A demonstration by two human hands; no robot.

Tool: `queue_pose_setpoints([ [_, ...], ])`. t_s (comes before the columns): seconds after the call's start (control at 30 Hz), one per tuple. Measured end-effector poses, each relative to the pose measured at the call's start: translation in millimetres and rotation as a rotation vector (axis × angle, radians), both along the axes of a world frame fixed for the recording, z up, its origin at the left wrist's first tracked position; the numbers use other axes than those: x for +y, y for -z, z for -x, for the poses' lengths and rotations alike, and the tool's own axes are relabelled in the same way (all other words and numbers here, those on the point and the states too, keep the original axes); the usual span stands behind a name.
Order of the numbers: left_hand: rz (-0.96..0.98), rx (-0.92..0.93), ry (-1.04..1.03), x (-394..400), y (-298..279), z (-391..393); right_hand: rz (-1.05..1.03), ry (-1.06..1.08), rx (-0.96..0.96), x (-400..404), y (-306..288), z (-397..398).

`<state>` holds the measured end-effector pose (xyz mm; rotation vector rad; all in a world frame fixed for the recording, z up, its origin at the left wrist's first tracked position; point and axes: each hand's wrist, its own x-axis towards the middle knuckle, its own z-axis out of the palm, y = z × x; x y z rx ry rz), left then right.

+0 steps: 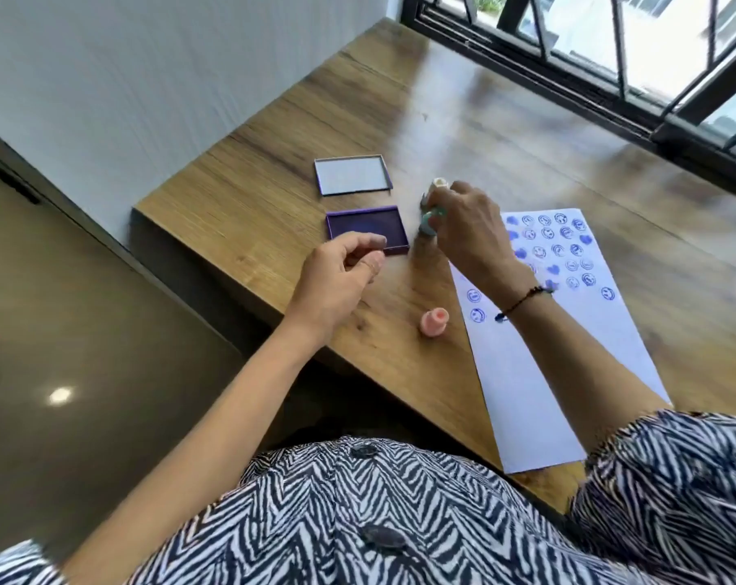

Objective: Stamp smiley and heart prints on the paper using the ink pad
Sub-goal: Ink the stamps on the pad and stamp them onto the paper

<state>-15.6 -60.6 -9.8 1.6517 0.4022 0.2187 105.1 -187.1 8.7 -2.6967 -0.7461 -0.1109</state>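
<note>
- The wooden table has bare room beyond the ink pad and its lid; its left edge drops to the floor, and the pad lies near that edge.
- The right hand is closed on a teal stamp, blurred, just right of the pad; a cream stamp stands half hidden behind it.
- The left hand hovers loosely curled, holding nothing.
- The paper carries blue smileys and hearts on its far half; a pink stamp stands beside its left edge.
</note>
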Motion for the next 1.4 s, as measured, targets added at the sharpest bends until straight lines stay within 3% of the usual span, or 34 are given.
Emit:
queue_pose_setpoints([
  [0.07,0.07,-0.026,-0.035,1,-4,1,-0.331,0.086,0.168,-3,-6,8],
  [0.17,0.153,-0.055,-0.029,-1,-12,3,-0.816,0.007,0.667,-5,-23,32],
  [0.23,0.122,-0.066,-0.015,-1,-16,5,-0.837,-0.057,0.764,-3,-27,44],
  [0.5,0.064,-0.073,-0.073,4,-14,16,-0.799,-0.047,0.779,5,-21,55],
  [0.6,0.085,-0.054,-0.083,7,-10,17,-0.698,-0.103,0.807,8,-17,55],
  [0.73,0.249,-0.061,-0.105,9,-4,18,-0.688,-0.13,0.738,13,-18,50],
  [0.8,0.324,-0.071,-0.196,17,5,20,-0.67,-0.087,0.605,17,-19,40],
  [0.93,0.296,-0.091,-0.266,23,16,17,-0.321,-0.116,0.096,29,-21,22],
  [1.03,0.254,-0.124,-0.266,19,19,12,-0.057,-0.331,-0.041,50,-16,19],
  [1.13,0.19,-0.145,-0.305,16,24,12,-0.071,-0.356,-0.171,58,-16,9],
  [1.27,0.018,-0.138,-0.314,18,25,11,0.124,-0.459,-0.055,59,0,16],
  [1.4,-0.058,-0.129,-0.283,18,27,11,0.071,-0.441,-0.028,62,-11,6],
])
